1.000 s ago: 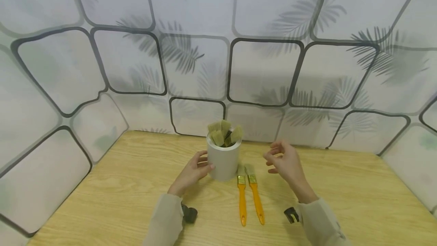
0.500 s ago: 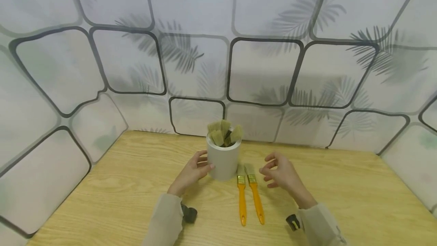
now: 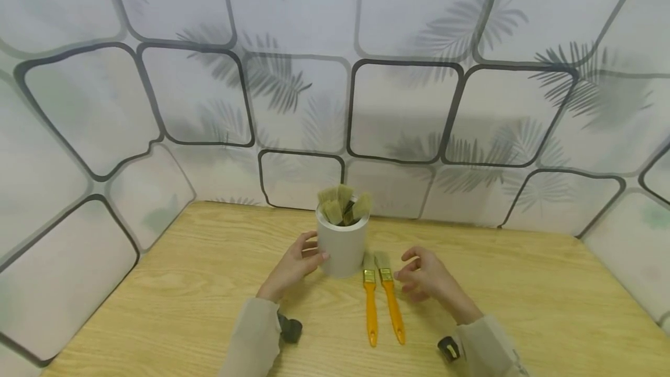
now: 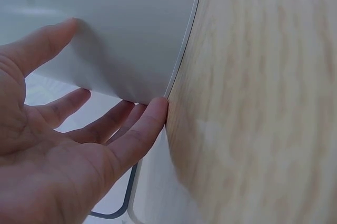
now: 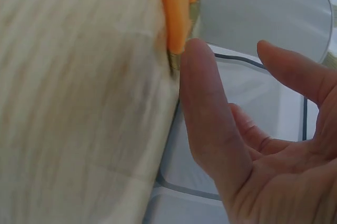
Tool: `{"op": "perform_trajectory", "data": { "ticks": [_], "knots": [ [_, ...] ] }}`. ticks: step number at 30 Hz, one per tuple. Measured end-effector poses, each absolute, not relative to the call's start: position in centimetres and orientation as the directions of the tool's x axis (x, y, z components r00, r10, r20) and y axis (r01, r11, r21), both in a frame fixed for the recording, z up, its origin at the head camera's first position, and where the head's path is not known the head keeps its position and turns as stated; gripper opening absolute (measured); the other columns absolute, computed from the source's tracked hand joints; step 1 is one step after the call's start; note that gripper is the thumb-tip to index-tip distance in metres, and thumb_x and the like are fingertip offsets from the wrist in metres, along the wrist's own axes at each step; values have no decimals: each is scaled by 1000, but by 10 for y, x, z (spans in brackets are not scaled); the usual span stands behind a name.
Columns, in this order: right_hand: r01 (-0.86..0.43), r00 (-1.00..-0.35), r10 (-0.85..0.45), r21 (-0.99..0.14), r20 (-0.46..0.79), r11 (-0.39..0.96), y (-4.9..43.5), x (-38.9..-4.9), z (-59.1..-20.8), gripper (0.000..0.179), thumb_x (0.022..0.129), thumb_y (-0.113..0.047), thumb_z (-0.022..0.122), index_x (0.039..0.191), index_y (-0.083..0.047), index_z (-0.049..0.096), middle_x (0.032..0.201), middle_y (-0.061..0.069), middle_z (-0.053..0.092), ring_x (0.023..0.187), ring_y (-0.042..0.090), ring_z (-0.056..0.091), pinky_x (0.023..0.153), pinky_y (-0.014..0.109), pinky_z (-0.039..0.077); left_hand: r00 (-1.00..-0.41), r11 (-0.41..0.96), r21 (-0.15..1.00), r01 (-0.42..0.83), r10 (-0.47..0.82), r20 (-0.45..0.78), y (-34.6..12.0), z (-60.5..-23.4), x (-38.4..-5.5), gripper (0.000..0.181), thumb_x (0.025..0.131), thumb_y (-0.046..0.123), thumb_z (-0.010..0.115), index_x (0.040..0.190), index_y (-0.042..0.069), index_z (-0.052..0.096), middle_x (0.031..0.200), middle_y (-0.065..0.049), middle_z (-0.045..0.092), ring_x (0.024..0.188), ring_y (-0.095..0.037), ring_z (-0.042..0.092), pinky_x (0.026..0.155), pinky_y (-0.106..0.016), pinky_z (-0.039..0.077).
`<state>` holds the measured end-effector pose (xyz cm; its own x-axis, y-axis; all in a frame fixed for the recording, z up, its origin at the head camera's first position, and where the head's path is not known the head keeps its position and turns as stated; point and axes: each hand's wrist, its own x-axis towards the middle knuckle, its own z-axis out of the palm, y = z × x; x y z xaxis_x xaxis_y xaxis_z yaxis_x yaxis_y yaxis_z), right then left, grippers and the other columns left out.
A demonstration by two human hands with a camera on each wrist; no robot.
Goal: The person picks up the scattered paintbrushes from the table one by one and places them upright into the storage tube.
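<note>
A white cylindrical holder (image 3: 341,252) stands upright on the table, with several pale-bristled paintbrushes (image 3: 331,205) sticking out of it, bristles up. My left hand (image 3: 292,267) rests on the holder's left side, its thumb and fingertips spread against the wall (image 4: 121,29). Two orange-handled paintbrushes lie side by side before the holder, bristles pointing away from me: a left paintbrush (image 3: 371,307) and a slightly slanted right paintbrush (image 3: 394,307). Just right of the latter's metal band hovers my right hand (image 3: 430,278), fingers loosely bent and holding nothing. In the right wrist view, a fingertip overlaps an orange handle (image 5: 176,10).
The light wood table (image 3: 173,295) meets a patterned wall covering (image 3: 303,103) close behind the holder. Dark camera mounts (image 3: 290,329) sit at both sleeve cuffs, low over the table.
My right hand has come down and slightly left, toward the right paintbrush on the table. The left hand, the holder and the brushes have stayed in place.
</note>
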<state>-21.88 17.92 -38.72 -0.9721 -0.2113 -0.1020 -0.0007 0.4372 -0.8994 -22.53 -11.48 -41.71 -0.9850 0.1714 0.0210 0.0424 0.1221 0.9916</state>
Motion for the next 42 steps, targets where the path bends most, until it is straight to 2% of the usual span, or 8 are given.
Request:
{"op": "perform_trajectory", "data": {
  "ticks": [9,14,20,29,36,42],
  "knots": [
    [42,-969,-196,-886,-148,463,175,-218,-394,42,87,2,73,121,9,48,97,19,61,69,26,68,56,42,61,-984,113,993,30,176,10,-115,-417,-224,66,99,15,67,154,0,34,149,-31,39,136,-50,41,104,-61,44],
    [50,-963,-214,-889,-163,454,173,-217,-396,47,83,4,72,122,11,47,96,18,63,71,26,68,56,42,60,-984,105,994,32,176,13,-115,-416,-223,66,98,15,67,154,0,34,149,-31,39,136,-51,41,104,-61,44],
    [57,-956,-230,-887,-181,458,172,-216,-398,54,77,8,76,123,13,46,95,18,58,71,24,67,55,41,61,-985,105,994,32,174,13,-114,-416,-224,67,98,15,67,154,0,34,149,-31,39,136,-50,41,104,-61,44],
    [3,-967,-206,-813,-151,582,157,-217,-398,59,67,14,84,117,15,52,83,12,52,57,19,59,50,35,59,-985,130,991,33,173,10,-117,-416,-227,68,99,18,68,155,2,33,150,-30,39,137,-49,41,104,-61,43],
    [11,-966,-195,-784,-168,621,151,-214,-397,64,66,19,81,122,13,52,88,13,51,62,23,61,50,36,59,-984,146,989,29,177,2,-118,-417,-228,69,99,19,67,155,1,33,151,-31,37,137,-50,40,104,-60,44],
    [-27,-971,-203,-778,-130,627,153,-212,-400,73,63,21,79,129,11,49,81,11,55,58,22,60,47,34,57,-984,134,990,37,178,13,-116,-418,-227,68,98,18,68,154,0,34,150,-32,38,136,-51,41,103,-60,46]
  ]
}}
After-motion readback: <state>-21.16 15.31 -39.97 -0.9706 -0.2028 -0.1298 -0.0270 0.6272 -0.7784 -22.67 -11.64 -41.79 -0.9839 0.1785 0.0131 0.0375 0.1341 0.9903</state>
